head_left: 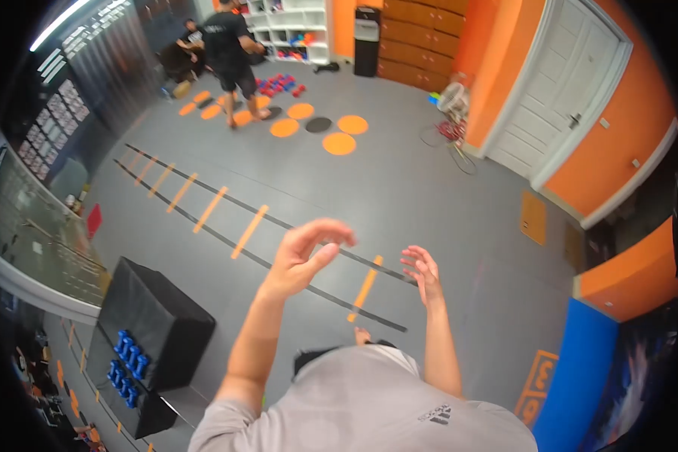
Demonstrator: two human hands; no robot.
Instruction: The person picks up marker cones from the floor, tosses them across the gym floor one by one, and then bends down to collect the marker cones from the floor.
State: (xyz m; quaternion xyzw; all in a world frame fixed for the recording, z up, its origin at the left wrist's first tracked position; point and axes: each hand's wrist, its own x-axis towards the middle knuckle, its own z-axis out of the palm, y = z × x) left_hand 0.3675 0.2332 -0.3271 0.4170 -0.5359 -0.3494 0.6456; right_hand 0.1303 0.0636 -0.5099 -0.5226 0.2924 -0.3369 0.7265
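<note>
Both of my arms reach forward over the grey floor. My left hand (306, 256) is raised at the centre, its fingers curved and the thumb apart from them, holding nothing. To its right, my right hand (422, 273) is held up with bent, spread fingers and nothing in them. Beneath the hands an agility ladder (250, 231) lies flat, marked by two dark side lines and orange rungs. One bare foot (362, 335) shows below my grey shirt, close to the ladder's near end. Neither hand touches anything.
A black padded box (162, 309) carrying several blue dumbbells (130, 354) stands at the left. Orange and black floor discs (339, 144) lie farther off, where a person (230, 56) stands and another sits. A white door (557, 87) is at the right, near cables (452, 130).
</note>
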